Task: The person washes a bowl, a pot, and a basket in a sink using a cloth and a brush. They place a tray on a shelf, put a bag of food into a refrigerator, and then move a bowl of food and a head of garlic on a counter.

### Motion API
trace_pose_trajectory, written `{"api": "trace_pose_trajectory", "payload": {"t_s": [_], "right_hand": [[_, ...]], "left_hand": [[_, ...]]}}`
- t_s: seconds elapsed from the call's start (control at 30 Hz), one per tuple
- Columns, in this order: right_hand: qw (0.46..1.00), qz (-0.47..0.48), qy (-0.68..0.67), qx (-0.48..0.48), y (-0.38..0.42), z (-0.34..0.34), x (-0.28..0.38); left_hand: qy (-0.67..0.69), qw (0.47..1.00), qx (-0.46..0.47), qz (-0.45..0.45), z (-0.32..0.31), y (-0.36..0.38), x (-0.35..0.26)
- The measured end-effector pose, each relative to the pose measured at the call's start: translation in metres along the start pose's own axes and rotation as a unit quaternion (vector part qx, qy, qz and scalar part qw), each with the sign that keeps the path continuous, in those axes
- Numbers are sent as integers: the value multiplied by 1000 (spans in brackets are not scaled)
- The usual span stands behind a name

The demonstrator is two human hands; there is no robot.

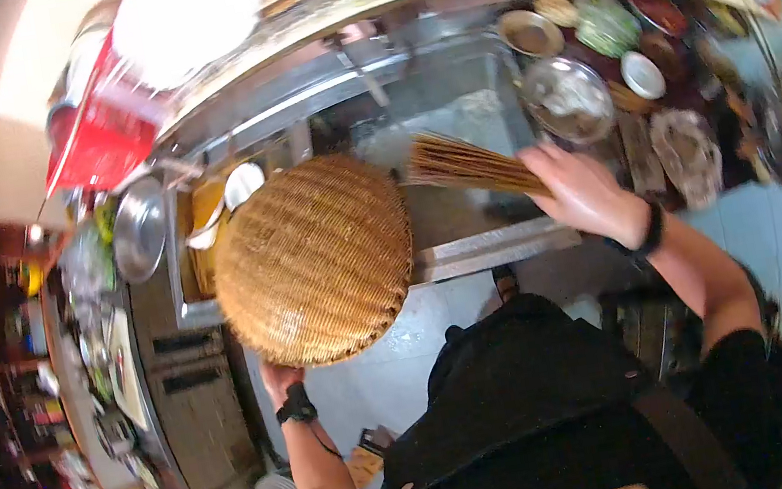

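Observation:
A round woven bamboo basket (pixel 318 260) is tilted over the sink, its domed underside facing me. My left hand (pixel 281 377) grips the basket's near edge from below, with most of its fingers hidden behind the weave. In my right hand (pixel 575 189) is a bundled bamboo brush (pixel 468 164), its bristles pointing left toward the basket. A narrow gap shows between the bristle ends and the basket. Beneath both lies the metal sink (pixel 498 247), with water in its right basin.
Left of the basket, a white bowl (pixel 243 183) sits in the other basin. A steel bowl (pixel 140 229) and red bucket (pixel 99 136) stand farther left. To the right are a metal bowl (pixel 568 96) with white contents and several dishes. The faucet (pixel 359 69) juts from behind.

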State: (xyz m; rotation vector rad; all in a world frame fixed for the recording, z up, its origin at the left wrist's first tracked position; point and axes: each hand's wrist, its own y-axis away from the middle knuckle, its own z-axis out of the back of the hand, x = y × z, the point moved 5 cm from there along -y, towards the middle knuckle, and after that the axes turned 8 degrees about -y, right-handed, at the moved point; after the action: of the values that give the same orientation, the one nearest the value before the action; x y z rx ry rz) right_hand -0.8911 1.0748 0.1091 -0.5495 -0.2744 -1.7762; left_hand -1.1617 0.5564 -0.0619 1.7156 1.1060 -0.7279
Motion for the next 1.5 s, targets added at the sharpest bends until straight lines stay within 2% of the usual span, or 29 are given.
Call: {"api": "trace_pose_trajectory", "payload": {"t_s": [0.03, 0.1, 0.17, 0.2, 0.23, 0.27, 0.33, 0.37, 0.4, 0.47, 0.5, 0.57, 0.63, 0.67, 0.73, 0.83, 0.9, 0.97, 1.0, 1.03, 1.13, 1.17, 1.23, 1.27, 1.33, 1.37, 1.4, 1.43, 1.5], "right_hand": [[999, 48, 11, 12, -47, -2, 13], [989, 139, 51, -1, -140, -19, 29], [989, 71, 120, 53, -242, -39, 48], [979, 137, 130, -77, -273, -44, 53], [986, 81, 137, -52, -300, -47, 59], [979, 133, 143, -58, -329, -60, 51], [994, -4, 107, 17, -346, -61, 60], [989, -37, 139, 26, -363, -78, 28], [989, -62, 133, 28, -365, -76, 33], [980, -49, 183, 69, -392, -101, 34], [975, -29, 195, 101, -389, -109, 48], [969, -27, -23, 245, -359, -149, 102], [937, 316, -52, 139, -320, -172, 174], [939, 266, -11, 216, -294, -166, 212], [923, 278, 33, 263, -245, -138, 265], [870, 402, 109, 263, -192, -81, 313], [871, 390, 138, 264, -168, -64, 321], [883, 376, 195, 203, -151, -61, 317], [887, 327, 212, 248, -146, -80, 297], [917, 166, 162, 326, -153, -107, 238], [881, -33, 327, 340, -194, -89, 93], [842, 20, 401, 361, -193, -86, 40], [898, 176, 353, 194, -189, -62, 150], [893, 210, 338, 210, -186, -54, 208], [905, 329, 227, 146, -150, -49, 307], [904, 377, 136, 151, -134, -62, 312], [900, 375, 124, 186, -120, -82, 298], [905, 278, 103, 304, -116, -117, 255], [936, 88, 94, 329, -119, -149, 130]], "left_hand": [[35, 994, -31, 96, 39, -13, 26], [166, 968, -52, 180, 16, 8, 37], [87, 993, -36, 78, 0, 15, 28], [96, 990, -47, 95, -7, 22, 25], [103, 987, -58, 109, -7, 22, 23], [112, 987, -56, 96, 2, 20, 24], [129, 986, -70, 78, 15, 22, 23], [83, 992, -69, 59, 7, 29, 24], [39, 996, -67, 48, 0, 33, 16], [25, 996, -70, 46, -7, 34, 5], [-4, 997, -60, 51, -10, 37, 0], [-32, 998, -43, 44, -23, 35, -14], [-61, 997, -30, 36, -30, 29, -28], [-75, 997, -10, 29, -32, 26, -35], [-117, 993, 7, 15, -31, 20, -51], [-205, 979, 18, 0, -32, 10, -78], [-162, 987, 2, -5, -44, 10, -97], [-125, 992, 20, -10, -37, -3, -103], [-108, 993, 12, -37, -38, -6, -109], [-95, 993, 4, -63, -36, -7, -115], [-77, 994, -18, -70, -25, -16, -115], [-76, 994, -21, -71, -21, -19, -117], [-88, 993, 8, -73, -20, -26, -123], [-92, 994, 2, -60, -21, -25, -124], [-93, 994, 12, -55, -19, -35, -126], [-99, 994, 13, -53, -23, -33, -127], [-118, 991, -2, -55, -26, -31, -130], [-137, 988, -16, -61, -29, -31, -134], [-160, 980, -33, -117, -33, -29, -124]]}}
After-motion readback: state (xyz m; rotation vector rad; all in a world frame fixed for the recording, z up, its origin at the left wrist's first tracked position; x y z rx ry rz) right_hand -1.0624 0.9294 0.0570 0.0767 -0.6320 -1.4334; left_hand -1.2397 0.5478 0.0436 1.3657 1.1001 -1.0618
